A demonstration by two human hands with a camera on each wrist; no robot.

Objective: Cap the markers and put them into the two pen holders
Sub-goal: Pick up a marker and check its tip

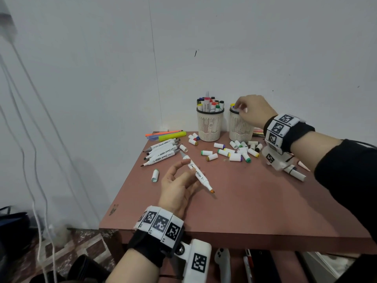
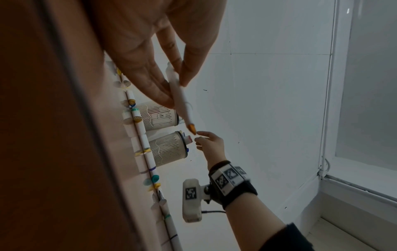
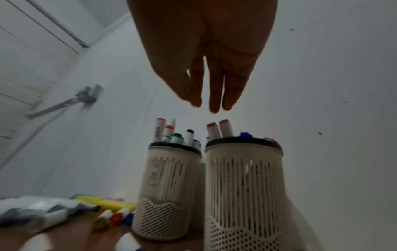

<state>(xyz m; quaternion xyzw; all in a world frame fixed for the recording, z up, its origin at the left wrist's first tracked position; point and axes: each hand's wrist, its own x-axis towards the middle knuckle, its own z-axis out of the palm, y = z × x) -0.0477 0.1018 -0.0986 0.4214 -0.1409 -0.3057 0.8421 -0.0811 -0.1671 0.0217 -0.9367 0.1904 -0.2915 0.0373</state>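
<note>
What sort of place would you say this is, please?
Probably a plain room corner used as a craft or desk spot: a small reddish-brown table against a bare white wall, with two pen holders and loose marker caps.

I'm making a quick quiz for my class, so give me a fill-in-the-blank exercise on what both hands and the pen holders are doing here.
1. The left hand holds an uncapped marker whose lower tip is ____ in colour.
2. The right hand is above the ____ pen holder, counted from the person's side.
3. The left pen holder holds ____ markers than its neighbour shows.
4. The loose caps lie on the ____.

Missing words: orange; right; more; table
</note>
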